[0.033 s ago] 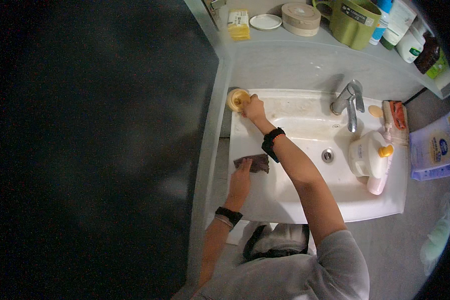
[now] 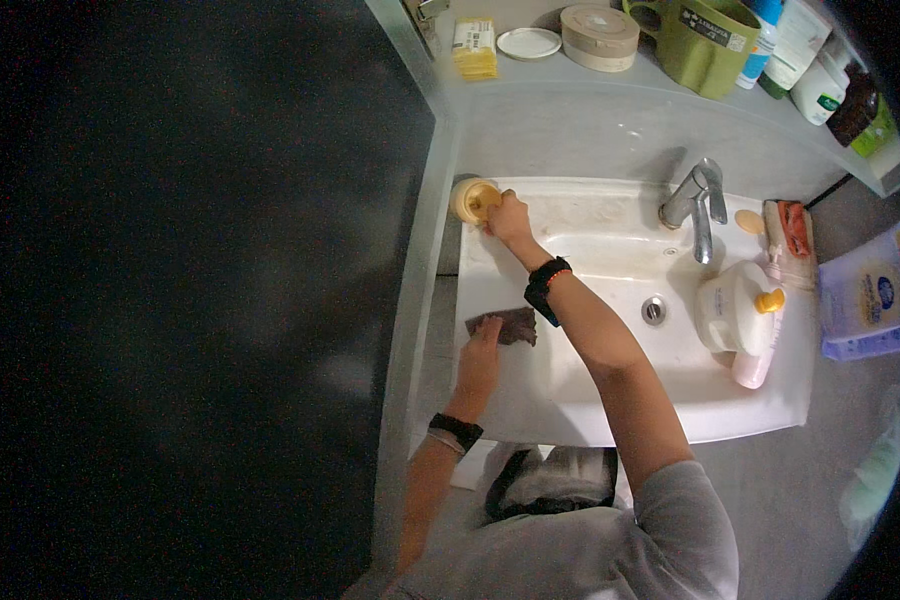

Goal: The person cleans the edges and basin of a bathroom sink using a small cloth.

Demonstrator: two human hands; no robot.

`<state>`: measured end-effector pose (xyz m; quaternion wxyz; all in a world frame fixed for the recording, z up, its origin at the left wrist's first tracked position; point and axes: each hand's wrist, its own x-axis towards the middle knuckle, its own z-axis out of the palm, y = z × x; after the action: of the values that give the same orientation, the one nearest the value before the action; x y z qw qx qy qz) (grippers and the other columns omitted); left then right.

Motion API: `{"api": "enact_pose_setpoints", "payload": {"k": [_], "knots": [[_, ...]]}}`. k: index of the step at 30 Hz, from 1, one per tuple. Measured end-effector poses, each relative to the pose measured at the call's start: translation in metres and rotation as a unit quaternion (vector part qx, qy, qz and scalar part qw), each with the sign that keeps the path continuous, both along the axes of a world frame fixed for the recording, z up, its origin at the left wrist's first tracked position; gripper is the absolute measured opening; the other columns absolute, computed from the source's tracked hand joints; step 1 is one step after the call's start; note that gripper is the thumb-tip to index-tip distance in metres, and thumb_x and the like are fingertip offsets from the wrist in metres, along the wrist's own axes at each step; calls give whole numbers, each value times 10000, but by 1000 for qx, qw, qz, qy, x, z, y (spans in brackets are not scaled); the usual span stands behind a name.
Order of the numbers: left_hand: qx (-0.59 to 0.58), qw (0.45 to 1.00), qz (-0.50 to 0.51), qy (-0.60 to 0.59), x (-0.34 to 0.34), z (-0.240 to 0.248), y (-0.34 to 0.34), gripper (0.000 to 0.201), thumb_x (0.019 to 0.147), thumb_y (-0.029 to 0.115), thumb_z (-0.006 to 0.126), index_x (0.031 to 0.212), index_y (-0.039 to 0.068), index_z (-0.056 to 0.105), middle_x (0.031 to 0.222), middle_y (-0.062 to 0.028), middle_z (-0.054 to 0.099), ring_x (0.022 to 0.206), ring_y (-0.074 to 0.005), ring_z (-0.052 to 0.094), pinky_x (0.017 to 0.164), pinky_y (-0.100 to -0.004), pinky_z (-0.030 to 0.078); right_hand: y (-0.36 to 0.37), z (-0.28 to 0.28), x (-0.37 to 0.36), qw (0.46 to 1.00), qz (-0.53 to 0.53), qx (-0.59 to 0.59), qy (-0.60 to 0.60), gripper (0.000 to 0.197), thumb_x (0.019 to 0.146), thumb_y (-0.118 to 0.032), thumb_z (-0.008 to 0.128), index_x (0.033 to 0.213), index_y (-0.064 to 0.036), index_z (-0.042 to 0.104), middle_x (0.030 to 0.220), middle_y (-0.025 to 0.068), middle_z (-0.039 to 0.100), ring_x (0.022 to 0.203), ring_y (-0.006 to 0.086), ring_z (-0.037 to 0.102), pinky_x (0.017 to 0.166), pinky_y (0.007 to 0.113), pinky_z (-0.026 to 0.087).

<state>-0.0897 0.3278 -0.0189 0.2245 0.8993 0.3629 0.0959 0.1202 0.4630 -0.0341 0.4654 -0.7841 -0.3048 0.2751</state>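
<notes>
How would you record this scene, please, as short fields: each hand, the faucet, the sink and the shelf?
Left hand: fingers on a dark brown cloth, at the left side of the sink
Right hand: fingers at the rim of a yellow round container, back left corner; grip unclear
Faucet: chrome, at the back
Sink: white; white bottle with yellow pump at right
Shelf: olive green mug, round beige box

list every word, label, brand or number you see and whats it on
I won't copy wording or brands, but print shows:
Green mug: pale print on a dark label.
Yellow packet: print too small to read.
White bottle with yellow pump: too blurred.
Purple pack: blue emblem; smaller print too blurred.
Shelf bottles: mostly too small or blurred.
None made out on the dark cloth or yellow container.
</notes>
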Motion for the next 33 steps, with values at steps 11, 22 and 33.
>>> {"api": "enact_pose_setpoints", "payload": {"k": [11, 22, 33], "knots": [[63, 997, -17, -42, 0, -9, 2, 329, 811, 21, 468, 1139, -8, 478, 1106, -250, 517, 963, -347, 557, 803, -386, 482, -59, 5, 17, 997, 23, 42, -60, 282, 772, -26, 485, 1031, 82, 450, 637, 205, 599, 544, 253, 628, 469, 329, 512], [62, 995, -9, -74, 1, -6, 2, 327, 777, -52, 484, 1101, -29, 512, 1082, -232, 541, 1002, -319, 548, 833, -378, 473, -152, 66, 30, 991, 75, 36, -107, 297, 731, -14, 572, 1007, -28, 462, 721, 231, 588, 698, 387, 587, 584, 429, 496], [32, 999, 20, -5, -1, -9, 2, 324, 826, 25, 441, 1147, 11, 479, 1152, -213, 503, 1030, -323, 528, 859, -360, 452, -306, 70, 37, 998, 68, -3, 15, 166, 793, -3, 445, 933, 29, 527, 604, 107, 584, 588, 181, 618, 569, 282, 491]]}}
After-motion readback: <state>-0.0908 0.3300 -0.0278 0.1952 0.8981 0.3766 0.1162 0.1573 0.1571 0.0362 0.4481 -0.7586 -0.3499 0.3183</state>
